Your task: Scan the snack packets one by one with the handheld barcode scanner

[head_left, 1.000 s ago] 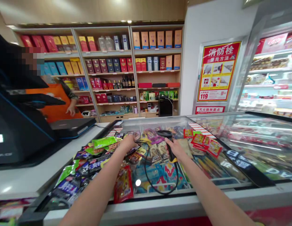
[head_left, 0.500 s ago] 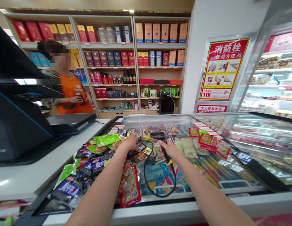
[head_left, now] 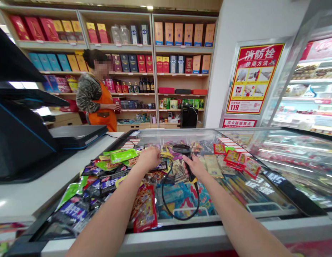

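Note:
My right hand (head_left: 194,166) is wrapped round the handle of a black barcode scanner (head_left: 182,148), which is held above the glass freezer top with its head pointing left. From its base a black cable (head_left: 166,210) loops down and back up to the left. Left of the scanner, my left hand (head_left: 151,157) is closed over the edge of the snack pile; its fingers are curled and what they hold is hidden. A dark packet with white print (head_left: 162,165) lies just below it. Nearby are green snack packets (head_left: 124,155), purple-black packets (head_left: 74,210) and a red-edged packet (head_left: 145,210).
Several red packets (head_left: 237,159) lie to the right on the freezer's glass lid (head_left: 179,134). At left, a black scale (head_left: 78,135) stands on the white counter (head_left: 10,200). A co-worker in an orange apron (head_left: 103,112) stands before the shelves (head_left: 155,50).
My left hand has lifted slightly and its fingers have curled in from lying over the packets. The scanner has barely shifted. The co-worker has moved right.

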Demonstrator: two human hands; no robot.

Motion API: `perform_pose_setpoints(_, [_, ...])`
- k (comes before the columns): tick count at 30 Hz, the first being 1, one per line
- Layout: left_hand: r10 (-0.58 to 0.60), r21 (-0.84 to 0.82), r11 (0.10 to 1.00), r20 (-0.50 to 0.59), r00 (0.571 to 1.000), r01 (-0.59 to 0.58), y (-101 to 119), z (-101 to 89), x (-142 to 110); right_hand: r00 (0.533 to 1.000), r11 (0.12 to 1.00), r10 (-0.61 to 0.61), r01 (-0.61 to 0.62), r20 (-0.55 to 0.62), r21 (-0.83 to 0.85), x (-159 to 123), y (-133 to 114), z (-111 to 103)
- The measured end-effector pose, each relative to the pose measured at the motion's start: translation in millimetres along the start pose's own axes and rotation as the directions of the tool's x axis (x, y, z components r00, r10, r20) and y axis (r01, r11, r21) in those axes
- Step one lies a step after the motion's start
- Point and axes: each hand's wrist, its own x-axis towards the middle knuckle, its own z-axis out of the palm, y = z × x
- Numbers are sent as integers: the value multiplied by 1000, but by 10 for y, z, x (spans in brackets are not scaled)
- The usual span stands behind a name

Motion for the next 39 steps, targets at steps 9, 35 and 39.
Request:
perform_pose_setpoints(9, [59, 180, 978, 226, 972, -101, 51, 72, -30, 1000, 999, -30, 30, 0, -26, 2, 4, 9])
perform_pose_setpoints(35, [-60, -483, 873, -250, 966, -70, -31, 461, 199, 999, 999, -30, 31, -18, 38, 46, 51, -22])
perform_pose_setpoints(39, [-273, -597, 802, -375, 886, -5, -142, 449, 244, 999, 998, -34, 33, 13, 57, 14, 28, -20])
